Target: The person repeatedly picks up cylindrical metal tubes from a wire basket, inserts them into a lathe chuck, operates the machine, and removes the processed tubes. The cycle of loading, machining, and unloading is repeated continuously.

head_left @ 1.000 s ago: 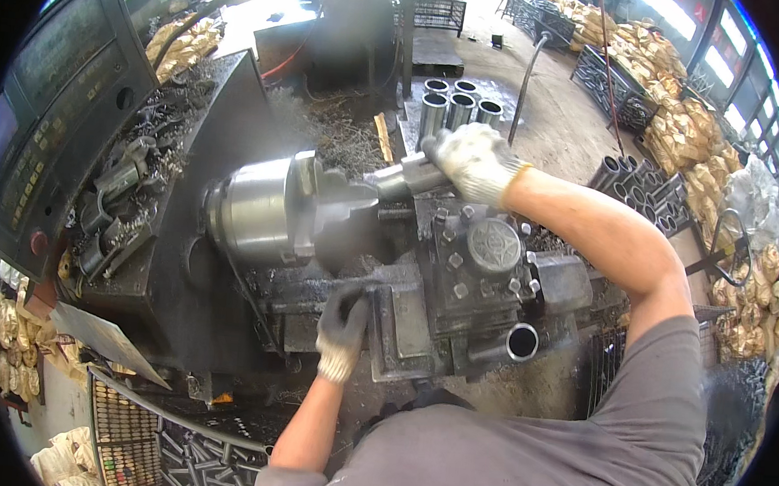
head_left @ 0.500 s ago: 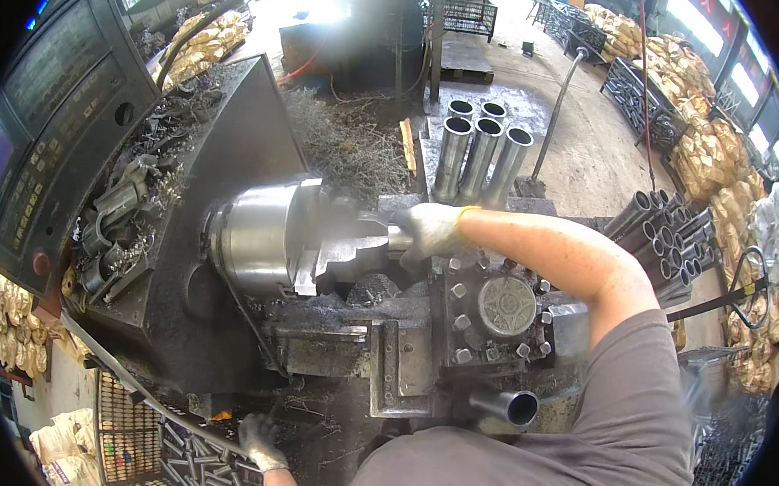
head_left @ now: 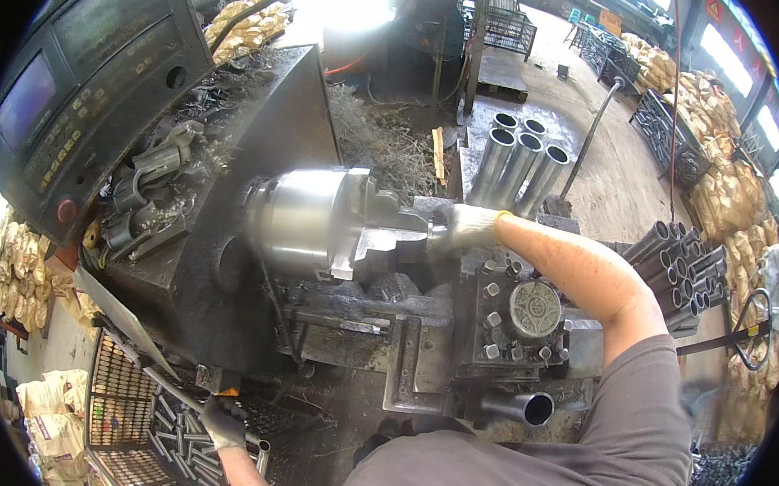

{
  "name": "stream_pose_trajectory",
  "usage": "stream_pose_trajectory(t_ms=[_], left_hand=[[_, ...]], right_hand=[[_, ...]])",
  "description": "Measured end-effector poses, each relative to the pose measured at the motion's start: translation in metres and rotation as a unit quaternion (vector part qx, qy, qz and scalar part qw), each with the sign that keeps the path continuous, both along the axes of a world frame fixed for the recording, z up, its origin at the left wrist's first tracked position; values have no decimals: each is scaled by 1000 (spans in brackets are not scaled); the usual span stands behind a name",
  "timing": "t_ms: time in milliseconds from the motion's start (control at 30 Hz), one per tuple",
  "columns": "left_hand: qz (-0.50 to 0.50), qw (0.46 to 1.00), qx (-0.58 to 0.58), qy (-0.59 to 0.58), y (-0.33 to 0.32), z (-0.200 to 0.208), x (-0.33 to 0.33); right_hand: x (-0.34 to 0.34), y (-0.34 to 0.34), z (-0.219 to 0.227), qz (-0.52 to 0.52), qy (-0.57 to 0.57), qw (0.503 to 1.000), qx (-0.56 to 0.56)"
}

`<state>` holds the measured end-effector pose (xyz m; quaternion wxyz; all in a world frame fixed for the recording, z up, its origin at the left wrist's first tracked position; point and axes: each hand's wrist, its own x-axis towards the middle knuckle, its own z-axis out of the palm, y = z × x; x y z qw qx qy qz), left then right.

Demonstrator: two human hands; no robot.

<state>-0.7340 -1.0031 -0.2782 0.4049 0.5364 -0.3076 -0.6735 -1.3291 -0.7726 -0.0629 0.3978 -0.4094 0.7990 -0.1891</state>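
The white-gloved right hand (head_left: 470,229) closes round the end of a short steel tube (head_left: 437,232) at the jaws of a large lathe chuck (head_left: 305,221). The tube's other end is hidden among the jaws. Just below this hand stands the square tool post (head_left: 512,319) with its ring of bolts. At lower left, my left hand (head_left: 225,424), also gloved, is at the edge of a mesh basket, beside a small orange-and-dark part (head_left: 228,393). Its fingers are too dark and small to read.
Short steel tubes lie in the mesh basket (head_left: 115,391). Several wide tubes (head_left: 513,175) stand beyond the tool post, with one lying nearer (head_left: 530,409). A stack of tubes (head_left: 676,272) is at right. The control panel (head_left: 78,113) and scrap-covered housing (head_left: 275,136) fill the left.
The whole view has shifted, so the lathe sits farther right. My left hand has moved left, closer to the orange part and basket. My right hand stays at the tube by the chuck.
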Motion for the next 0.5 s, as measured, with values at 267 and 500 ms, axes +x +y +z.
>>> stream_pose_trajectory(t_ms=[267,500], left_hand=[[98,842,-350,-399,12,27,26],[75,532,-755,-377,-37,303,-128]], right_hand=[[87,95,103,-142,242,942,-182],[175,300,44,-454,160,775,-410]])
